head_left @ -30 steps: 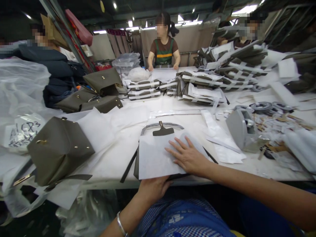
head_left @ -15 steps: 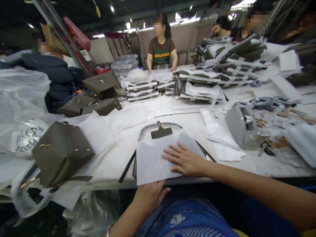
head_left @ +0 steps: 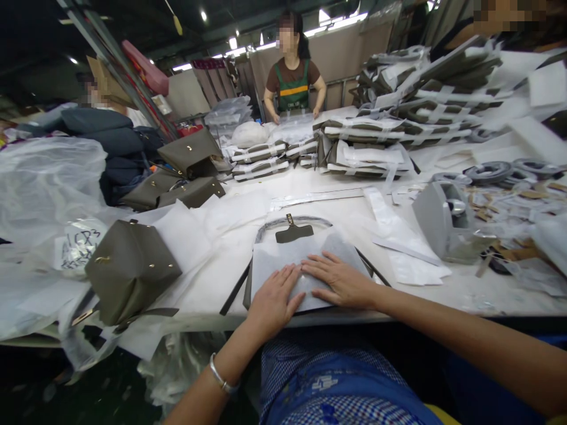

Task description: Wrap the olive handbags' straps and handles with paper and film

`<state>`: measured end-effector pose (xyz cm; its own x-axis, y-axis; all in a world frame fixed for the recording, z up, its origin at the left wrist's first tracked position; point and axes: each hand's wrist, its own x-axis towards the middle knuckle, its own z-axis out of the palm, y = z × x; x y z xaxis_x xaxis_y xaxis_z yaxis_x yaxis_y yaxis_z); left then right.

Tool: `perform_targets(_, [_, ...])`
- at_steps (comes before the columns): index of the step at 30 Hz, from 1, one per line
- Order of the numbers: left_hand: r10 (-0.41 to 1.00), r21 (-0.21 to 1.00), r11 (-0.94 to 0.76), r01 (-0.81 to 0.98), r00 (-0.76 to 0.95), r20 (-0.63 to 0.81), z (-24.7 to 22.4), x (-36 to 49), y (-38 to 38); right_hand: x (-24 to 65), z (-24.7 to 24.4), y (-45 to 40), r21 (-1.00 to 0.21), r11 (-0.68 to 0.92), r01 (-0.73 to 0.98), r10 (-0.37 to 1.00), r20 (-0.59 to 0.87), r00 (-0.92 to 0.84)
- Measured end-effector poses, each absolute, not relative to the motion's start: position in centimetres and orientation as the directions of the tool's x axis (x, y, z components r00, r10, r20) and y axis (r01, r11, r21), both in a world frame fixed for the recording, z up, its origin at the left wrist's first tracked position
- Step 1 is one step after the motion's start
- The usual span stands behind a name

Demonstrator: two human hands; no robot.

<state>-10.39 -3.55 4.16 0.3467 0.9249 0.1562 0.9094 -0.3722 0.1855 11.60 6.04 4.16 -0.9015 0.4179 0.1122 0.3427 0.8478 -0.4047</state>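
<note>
A sheet of white tissue paper [head_left: 270,258] lies over a dark olive handbag [head_left: 247,293] at the table's near edge. Flat on the paper rests my left hand [head_left: 273,300], fingers stretched out, a silver bangle on its wrist. My right hand [head_left: 339,280] also lies flat there, its fingertips almost meeting those of the left. Beyond the paper's far edge show the bag's wrapped handle [head_left: 261,229] and an olive flap with a gold clasp [head_left: 294,234]. Dark straps stick out on both sides. Most of the bag is hidden under the paper.
An olive handbag [head_left: 133,268] stands at the left, with more bags [head_left: 190,152] behind it. A grey tape dispenser [head_left: 438,221] sits to the right. Wrapped flat bags [head_left: 398,130] are piled at the back. Across the table stands a co-worker in a green apron [head_left: 293,91].
My left hand has come up from below the paper's near edge onto its top. The paper's near edge now lies lower and flatter. The right hand stays on the paper.
</note>
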Motion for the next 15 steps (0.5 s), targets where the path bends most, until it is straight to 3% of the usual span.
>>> perform_targets(3, [0.93,0.204,-0.361,0.91,0.334,0.156,3.93,-10.54,-3.89,12.04,4.26,6.29,-0.456,0.835,0.308,0.412,0.148,-0.899])
perform_targets(15, [0.929,0.208,-0.355,0.912,0.319,0.187,3.66,-10.28,-4.28,11.87,4.53,6.17,-0.398,0.873,0.281,0.357,0.13,-0.925])
